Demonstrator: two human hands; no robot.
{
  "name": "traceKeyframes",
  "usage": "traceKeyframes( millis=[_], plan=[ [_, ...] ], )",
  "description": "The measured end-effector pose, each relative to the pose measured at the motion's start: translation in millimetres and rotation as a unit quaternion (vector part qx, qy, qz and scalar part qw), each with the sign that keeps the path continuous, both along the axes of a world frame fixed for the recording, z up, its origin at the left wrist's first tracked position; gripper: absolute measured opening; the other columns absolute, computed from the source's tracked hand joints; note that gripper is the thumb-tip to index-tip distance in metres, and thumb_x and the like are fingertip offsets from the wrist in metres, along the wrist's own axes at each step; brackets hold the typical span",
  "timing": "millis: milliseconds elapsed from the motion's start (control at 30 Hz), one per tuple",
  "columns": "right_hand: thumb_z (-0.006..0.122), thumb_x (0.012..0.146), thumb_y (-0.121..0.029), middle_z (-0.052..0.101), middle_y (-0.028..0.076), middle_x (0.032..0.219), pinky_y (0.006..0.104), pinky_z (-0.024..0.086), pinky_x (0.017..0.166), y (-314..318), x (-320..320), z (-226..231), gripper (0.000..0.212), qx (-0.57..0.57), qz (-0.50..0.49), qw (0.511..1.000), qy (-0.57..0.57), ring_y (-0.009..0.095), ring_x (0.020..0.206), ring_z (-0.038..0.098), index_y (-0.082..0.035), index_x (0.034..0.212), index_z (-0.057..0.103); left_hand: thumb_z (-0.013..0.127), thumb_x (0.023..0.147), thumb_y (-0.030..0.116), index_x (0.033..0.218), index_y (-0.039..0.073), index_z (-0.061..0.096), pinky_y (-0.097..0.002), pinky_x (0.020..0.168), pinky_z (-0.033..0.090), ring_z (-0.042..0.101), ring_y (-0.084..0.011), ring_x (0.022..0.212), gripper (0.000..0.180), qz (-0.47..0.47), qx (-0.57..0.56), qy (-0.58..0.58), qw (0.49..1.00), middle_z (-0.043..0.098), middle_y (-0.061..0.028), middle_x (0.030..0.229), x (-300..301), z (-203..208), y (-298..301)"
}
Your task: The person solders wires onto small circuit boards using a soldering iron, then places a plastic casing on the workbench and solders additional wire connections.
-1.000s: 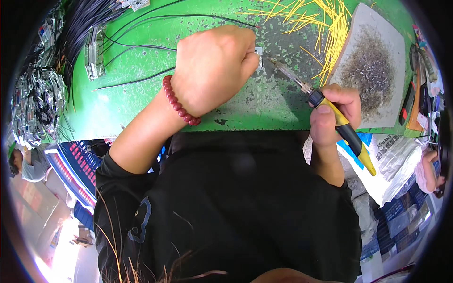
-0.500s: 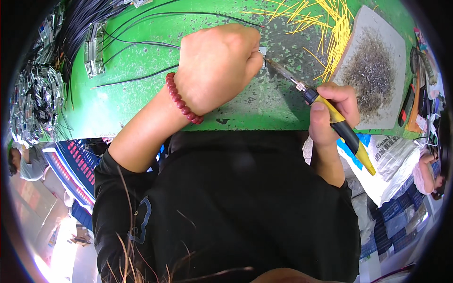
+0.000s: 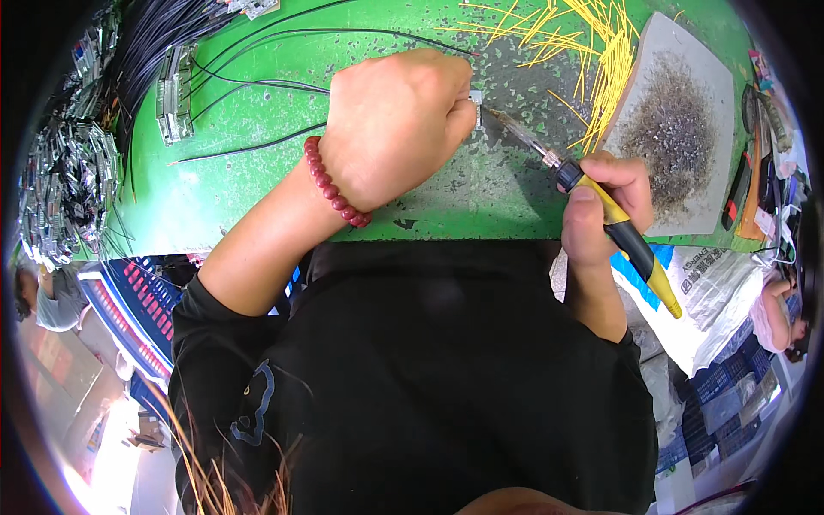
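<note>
My right hand (image 3: 606, 204) is closed round a soldering iron (image 3: 637, 247) with a yellow and black handle. Its thin tip points up and left, close to a small pale, metallic-looking part (image 3: 477, 110) that juts out past my left fingers. Back upward, my left hand (image 3: 396, 129) is closed over the green table, with a dark red bead bracelet (image 3: 324, 184) at the wrist. What the left fingers grip is hidden beneath the hand. Thin black wires (image 3: 283, 83) run from the left to the hand, and some pass under it.
Yellow wires (image 3: 605, 86) lie scattered at the far middle right. Beside them a grey board (image 3: 631, 184) carries dark, crumbly residue. Bundled black wires (image 3: 159, 51), a stack of metal parts (image 3: 175, 94) and many shiny pieces (image 3: 69, 180) crowd the left. Tools (image 3: 748, 189) sit at the right edge.
The iron's tip has shifted very slightly right, a little away from the small part. My left hand has dropped slightly toward me; both hands keep their hold.
</note>
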State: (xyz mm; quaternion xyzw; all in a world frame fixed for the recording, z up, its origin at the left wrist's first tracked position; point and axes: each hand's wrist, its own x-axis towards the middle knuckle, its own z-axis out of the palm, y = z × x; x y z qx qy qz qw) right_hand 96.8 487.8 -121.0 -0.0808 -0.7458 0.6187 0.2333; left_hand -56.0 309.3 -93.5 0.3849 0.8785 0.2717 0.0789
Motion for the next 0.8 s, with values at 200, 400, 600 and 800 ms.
traceKeyframes(
  millis=[200,400,600,800],
  plan=[
    [0.072,0.082,-0.022,0.059,0.005,0.079,0.0226,0.040,0.059,0,0,0,0.029,-0.002,-0.007,1.000,0.008,0.008,0.065,0.050,0.000,0.094,0.057,0.067,0.077,0.014,0.073,0.007,0.061,-0.0379,0.057,0.048,0.062,-0.0285,0.066,0.010,-0.005,-0.003,-0.001,1.000,0.062,-0.0077,0.071,0,0,1],
    [0.072,0.083,-0.020,0.058,0.005,0.080,0.0227,0.039,0.059,0,0,-1,0.028,0.002,0.000,1.000,0.026,0.008,0.065,0.049,0.000,0.095,0.057,0.067,0.078,0.014,0.074,0.007,0.061,-0.0381,0.058,0.049,0.062,-0.0286,0.067,0.010,-0.009,-0.008,0.003,1.000,0.063,-0.0078,0.072,1,2,1],
    [0.070,0.084,-0.017,0.056,0.005,0.081,0.0230,0.037,0.059,-1,0,-1,0.027,-0.024,0.007,0.999,0.039,0.007,0.065,0.046,0.000,0.097,0.054,0.066,0.079,0.013,0.076,0.007,0.062,-0.0375,0.060,0.049,0.062,-0.0281,0.069,0.008,-0.025,-0.028,0.031,0.999,0.063,-0.0077,0.075,0,7,0],
    [0.069,0.084,-0.012,0.056,0.008,0.089,0.0238,0.037,0.063,-3,3,3,0.029,-0.087,-0.001,0.994,0.064,0.008,0.071,0.045,-0.001,0.102,0.050,0.068,0.076,0.011,0.079,0.008,0.063,-0.0404,0.065,0.049,0.060,-0.0302,0.073,0.006,-0.042,0.069,0.063,0.995,0.060,-0.0082,0.076,-18,12,-7]
  ],
)
